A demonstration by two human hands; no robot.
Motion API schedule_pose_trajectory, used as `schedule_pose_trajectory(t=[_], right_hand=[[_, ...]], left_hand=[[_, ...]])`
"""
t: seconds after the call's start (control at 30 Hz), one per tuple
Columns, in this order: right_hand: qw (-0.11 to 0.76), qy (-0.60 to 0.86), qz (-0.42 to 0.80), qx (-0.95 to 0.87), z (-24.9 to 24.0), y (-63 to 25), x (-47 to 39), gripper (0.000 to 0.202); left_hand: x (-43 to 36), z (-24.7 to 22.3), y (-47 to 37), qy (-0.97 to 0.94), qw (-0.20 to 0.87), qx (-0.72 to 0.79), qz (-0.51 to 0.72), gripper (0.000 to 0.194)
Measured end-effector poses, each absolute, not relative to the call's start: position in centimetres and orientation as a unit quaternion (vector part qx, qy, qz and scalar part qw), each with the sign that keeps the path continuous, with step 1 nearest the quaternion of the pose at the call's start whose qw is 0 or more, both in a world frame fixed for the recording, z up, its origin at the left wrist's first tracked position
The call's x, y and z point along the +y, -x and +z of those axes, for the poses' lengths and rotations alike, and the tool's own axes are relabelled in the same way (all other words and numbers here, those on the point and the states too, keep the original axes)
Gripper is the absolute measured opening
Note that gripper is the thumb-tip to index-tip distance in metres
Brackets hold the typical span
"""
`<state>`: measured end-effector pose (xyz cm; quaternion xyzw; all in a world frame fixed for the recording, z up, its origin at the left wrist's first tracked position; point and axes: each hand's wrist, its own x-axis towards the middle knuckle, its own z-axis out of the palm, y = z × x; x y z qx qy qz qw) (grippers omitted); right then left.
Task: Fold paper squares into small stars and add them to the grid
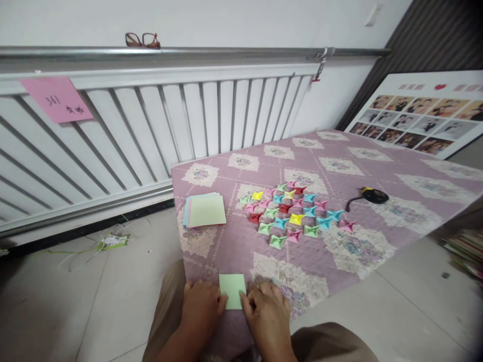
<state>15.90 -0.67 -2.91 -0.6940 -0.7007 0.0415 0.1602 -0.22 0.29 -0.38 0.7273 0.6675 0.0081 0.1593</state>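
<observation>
While green paper [232, 289] lies flat, left hand [202, 304] and right hand [267, 309], both half-curled, thumb its edges. Can't tell if pinched.

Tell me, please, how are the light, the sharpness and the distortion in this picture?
Head view: the pale green paper square is evenly lit; head view: the stacked papers at right look smeared; head view: the radiator's slats lean more toward the left, likely lens distortion.

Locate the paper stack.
In the head view, the paper stack lies near the left edge of the table, left of the folded papers, beyond the left hand.
</observation>
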Motion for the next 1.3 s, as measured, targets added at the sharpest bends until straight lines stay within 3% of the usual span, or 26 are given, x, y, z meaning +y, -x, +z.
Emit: schedule_pose_trajectory(t=[0.5, 0.73, 0.87, 1.03, 1.3], right_hand=[[0.157, 0.698, 0.042, -0.697, -2.6, -15.9, -0.7, 0.022], [0.202, 0.688, 0.036, -0.696, -2.4, -15.9, -1.1, 0.015], [0.210, 0.679, 0.030, -0.703, -2.5, -15.9, -1.2, 0.012], [0.229, 0.671, 0.032, -0.705, -3.0, -16.3, -1.1, 0.011], [0.305, 0.552, 0.035, -0.776, -4.5, -16.3, -3.7, 0.024]], left_hand=[[0.2, -0.2, 0.1, -0.733, 0.150, 0.663, -0.002, 0.030], [-0.6, -1.4, 0.5, -0.722, 0.126, 0.676, 0.072, 0.014], [-0.6, -2.3, 0.8, -0.793, 0.082, 0.590, 0.124, 0.018], [0.3, -2.9, 1.4, -0.903, 0.052, 0.416, 0.096, 0.021], [0.9, -3.4, 1.7, -0.910, 0.064, 0.397, 0.099, 0.019]])
